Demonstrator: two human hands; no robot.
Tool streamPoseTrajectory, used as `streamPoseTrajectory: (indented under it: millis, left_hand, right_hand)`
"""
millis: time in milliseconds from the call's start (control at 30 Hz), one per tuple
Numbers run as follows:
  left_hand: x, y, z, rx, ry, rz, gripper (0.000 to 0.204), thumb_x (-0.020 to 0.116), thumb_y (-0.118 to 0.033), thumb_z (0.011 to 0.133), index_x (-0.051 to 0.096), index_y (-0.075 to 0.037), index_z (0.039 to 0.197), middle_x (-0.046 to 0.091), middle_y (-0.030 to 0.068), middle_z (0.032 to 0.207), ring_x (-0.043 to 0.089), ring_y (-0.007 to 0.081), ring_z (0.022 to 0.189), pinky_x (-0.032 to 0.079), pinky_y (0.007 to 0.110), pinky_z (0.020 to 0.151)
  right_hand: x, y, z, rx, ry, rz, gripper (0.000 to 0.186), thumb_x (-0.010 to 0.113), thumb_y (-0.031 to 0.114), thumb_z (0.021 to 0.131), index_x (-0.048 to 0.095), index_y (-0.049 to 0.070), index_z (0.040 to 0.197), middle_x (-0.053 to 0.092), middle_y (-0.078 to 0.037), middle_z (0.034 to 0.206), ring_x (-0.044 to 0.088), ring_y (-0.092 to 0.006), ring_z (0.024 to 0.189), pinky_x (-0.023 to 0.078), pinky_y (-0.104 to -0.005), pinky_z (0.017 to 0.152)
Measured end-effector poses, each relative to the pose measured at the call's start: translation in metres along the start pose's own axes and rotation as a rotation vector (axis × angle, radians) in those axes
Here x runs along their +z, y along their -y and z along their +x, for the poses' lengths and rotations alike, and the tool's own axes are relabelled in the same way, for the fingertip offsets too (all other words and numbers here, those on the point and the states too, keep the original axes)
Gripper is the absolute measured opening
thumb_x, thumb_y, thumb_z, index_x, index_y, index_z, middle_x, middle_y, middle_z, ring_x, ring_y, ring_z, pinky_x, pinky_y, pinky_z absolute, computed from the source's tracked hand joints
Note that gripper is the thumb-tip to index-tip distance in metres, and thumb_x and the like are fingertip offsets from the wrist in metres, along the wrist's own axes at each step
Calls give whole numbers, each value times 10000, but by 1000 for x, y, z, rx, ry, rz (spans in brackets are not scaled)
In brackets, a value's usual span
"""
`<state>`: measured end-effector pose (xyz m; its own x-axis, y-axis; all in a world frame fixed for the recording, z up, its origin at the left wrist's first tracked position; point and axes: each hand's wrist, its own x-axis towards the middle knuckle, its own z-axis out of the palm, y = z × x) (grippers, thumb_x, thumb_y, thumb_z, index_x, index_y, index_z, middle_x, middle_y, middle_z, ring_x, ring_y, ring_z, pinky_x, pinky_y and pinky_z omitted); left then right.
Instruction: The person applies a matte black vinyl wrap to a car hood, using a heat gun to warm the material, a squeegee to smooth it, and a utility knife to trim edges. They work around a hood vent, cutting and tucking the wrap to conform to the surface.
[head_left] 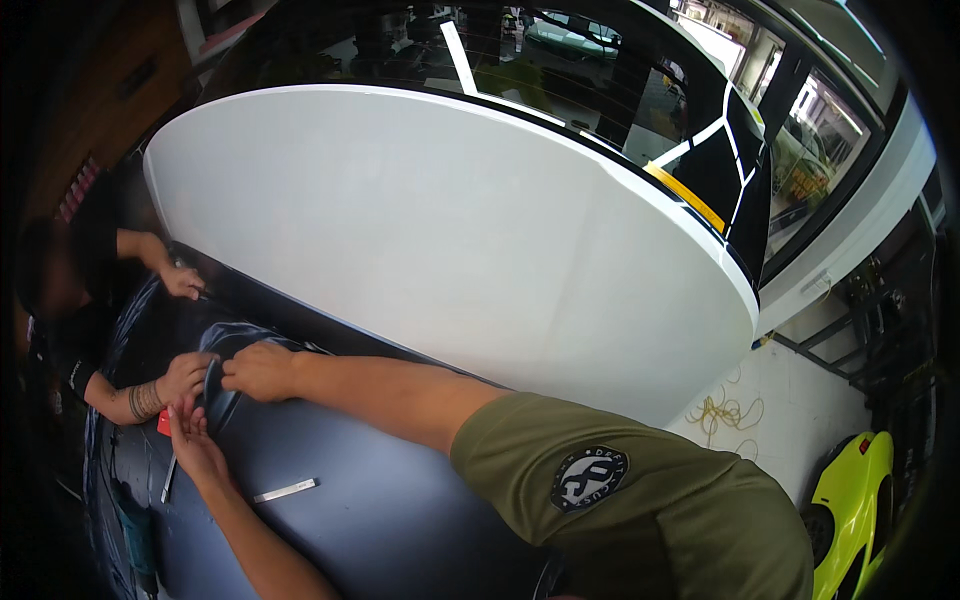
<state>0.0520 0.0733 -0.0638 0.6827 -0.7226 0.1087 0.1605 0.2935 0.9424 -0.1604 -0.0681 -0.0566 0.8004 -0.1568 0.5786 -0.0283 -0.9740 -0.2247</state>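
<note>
My right hand [262, 371] is closed, its fingertips pinching the raised edge of a dark flexible film [213, 383] above a dark, smooth car panel [400, 500]. My left hand [198, 447] is just below, palm turned up and fingers stretched apart, close to a co-worker's hand [183, 376]. That co-worker's hand grips the other side of the same film fold. A small red object [164, 423] shows beside my left fingers, partly hidden; whether I touch it I cannot tell. The co-worker's other hand [183, 283] rests near the panel's far edge.
A slim silver-white strip [285, 491] and a thin metallic tool [169, 480] lie on the dark panel. A teal power tool [137, 535] is at lower left. Beyond rises a large whitish car panel [430, 220]. At right are a yellow cord [722, 412] and a lime-yellow toy-like car [855, 500].
</note>
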Motion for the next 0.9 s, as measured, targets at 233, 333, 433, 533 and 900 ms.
streamPoseTrajectory:
  millis: [233,333,433,533,900]
  left_hand:
    - [-2,0,4,24,-28,17,461,540,-381,994,560,-20,1281,637,72,1152,563,132,957,419,277,882]
    - [10,7,1,25,-31,13,449,555,-383,984,574,-30,1260,645,67,1129,567,132,947,416,279,878]
    - [12,-1,-1,13,3,10,418,563,-373,979,592,-38,1227,653,65,1107,572,130,926,419,277,858]
    - [26,-10,-10,0,-29,-11,376,560,-342,983,615,-24,1176,675,68,1057,591,130,875,435,263,814]
    - [31,-8,-17,19,-51,-52,342,535,-279,993,623,14,1147,688,86,1015,604,128,845,444,246,782]
  right_hand:
    - [12,-5,6,-18,-66,2,152,551,137,841,648,99,952,635,-130,975,651,-314,900,519,-446,791]
    - [16,-13,2,-12,-37,-16,154,548,129,837,636,87,956,636,-132,990,645,-313,912,514,-434,808]
    - [13,-11,3,-50,-54,-41,170,550,133,842,628,93,987,648,-118,1010,622,-303,971,512,-425,846]
    - [1,-5,2,-12,-28,-3,153,554,105,833,614,90,973,619,-94,985,596,-292,955,495,-411,848]
    - [4,-4,2,-41,-52,-30,109,569,84,824,614,78,923,605,-106,924,614,-293,930,505,-416,819]
